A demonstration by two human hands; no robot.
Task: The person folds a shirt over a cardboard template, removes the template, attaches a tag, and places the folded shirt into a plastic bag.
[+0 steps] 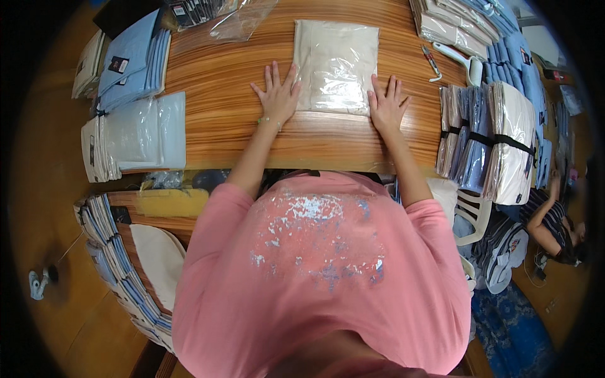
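A flat beige garment in a clear plastic bag (pixel 336 60) lies on the wooden table in front of me. My left hand (pixel 278 94) rests flat at the bag's left edge with its fingers spread. At the lower right edge lies my right hand (pixel 388 104), also flat, its fingers apart and pointing away from me. Neither hand is closed on the bag.
Folded light blue garments (pixel 129 63) and bagged ones (pixel 142 132) are stacked at left. At right lie banded bagged garments (pixel 485 132), a white lint roller (pixel 463 60) and a red-handled tool (pixel 431 62). Another person (pixel 554 220) is at far right.
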